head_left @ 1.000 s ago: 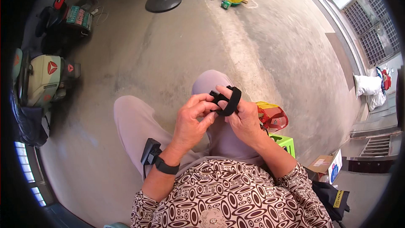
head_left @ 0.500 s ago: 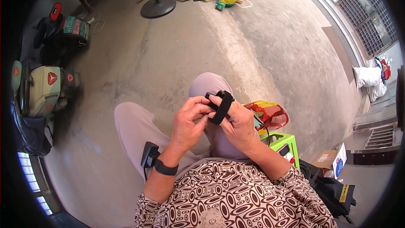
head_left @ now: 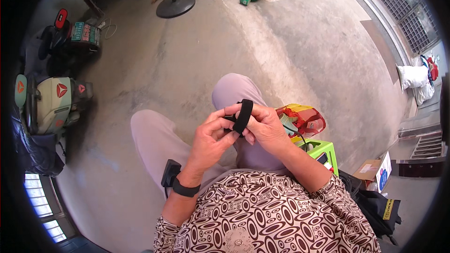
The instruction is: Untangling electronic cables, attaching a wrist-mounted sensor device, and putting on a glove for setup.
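Currently, the left hand (head_left: 212,137) and the right hand (head_left: 271,131) meet on a black strap loop (head_left: 243,118), the centre of my clock face, over the right leg (head_left: 238,94).
Reading left to right from my remote seat, I see a cream-and-green scooter (head_left: 56,102) at nine o'clock and a black wristband (head_left: 185,188) at seven. At eight, the left hand has thumb and fingers closed on a dark part of the strap, the exact contact partly hidden; at four, the right hand pinches the loop. Farther out lie a red-and-yellow bag (head_left: 313,122) at three and a lime-green plastic box (head_left: 326,146) at four. I judge the step in hand to be two-handed handling of the strap; the next move calls for a steady right grip and fine left-fingertip work.
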Available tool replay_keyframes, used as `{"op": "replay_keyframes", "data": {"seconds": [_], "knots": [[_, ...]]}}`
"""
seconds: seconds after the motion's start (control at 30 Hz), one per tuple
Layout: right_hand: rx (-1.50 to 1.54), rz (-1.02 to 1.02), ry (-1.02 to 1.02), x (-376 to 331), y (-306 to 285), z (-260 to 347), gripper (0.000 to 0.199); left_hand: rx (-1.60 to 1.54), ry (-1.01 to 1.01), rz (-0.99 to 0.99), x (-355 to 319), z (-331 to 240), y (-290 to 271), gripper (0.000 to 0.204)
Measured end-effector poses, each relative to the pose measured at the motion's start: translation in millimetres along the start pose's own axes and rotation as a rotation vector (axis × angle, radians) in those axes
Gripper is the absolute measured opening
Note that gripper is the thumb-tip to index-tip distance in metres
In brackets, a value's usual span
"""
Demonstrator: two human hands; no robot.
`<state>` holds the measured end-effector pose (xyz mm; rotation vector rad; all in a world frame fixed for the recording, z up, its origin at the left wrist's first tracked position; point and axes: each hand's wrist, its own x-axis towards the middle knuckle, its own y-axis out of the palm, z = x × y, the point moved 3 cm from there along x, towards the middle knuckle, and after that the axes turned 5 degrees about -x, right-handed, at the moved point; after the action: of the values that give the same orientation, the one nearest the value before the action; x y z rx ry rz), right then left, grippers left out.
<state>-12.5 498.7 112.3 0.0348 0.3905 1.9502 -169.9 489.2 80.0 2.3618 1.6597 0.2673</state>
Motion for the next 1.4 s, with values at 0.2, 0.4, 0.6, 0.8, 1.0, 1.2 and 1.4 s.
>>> {"op": "replay_keyframes", "data": {"seconds": [0.2, 0.4, 0.6, 0.8, 1.0, 1.2, 1.4], "knots": [[-0.812, -0.233, -0.605, 0.6, -5.1, 5.4, 0.029, -0.036, 0.033, -0.113, -3.8, -6.4, 1.9, 0.011], [-1.090, -0.080, -0.701, -2.3, 3.5, 20.9, 0.044, 0.231, -0.054, -0.105, -9.0, -16.8, 1.5, 0.012], [-0.913, 0.044, -0.544, 2.9, 7.2, 22.0, 0.038, 0.291, -0.096, -0.094, -18.2, -37.4, 15.1, 0.013], [-0.193, 0.042, -0.159, -3.0, 14.5, 12.0, 0.033, 0.155, -0.143, -0.178, -28.2, -37.0, 17.1, 0.014], [-0.280, 0.207, -0.353, -8.1, 30.4, 24.3, 0.045, 0.075, -0.038, -0.080, -39.1, -42.9, 18.6, 0.014], [-0.309, 0.511, -0.410, -1.9, 53.0, 25.5, 0.058, 0.229, -0.067, -0.124, -60.8, -50.5, 15.8, 0.017], [-0.493, 0.591, -0.643, -0.4, 56.3, 18.7, 0.059, 0.264, -0.075, -0.223, -77.2, -44.8, 19.6, 0.024]]}}
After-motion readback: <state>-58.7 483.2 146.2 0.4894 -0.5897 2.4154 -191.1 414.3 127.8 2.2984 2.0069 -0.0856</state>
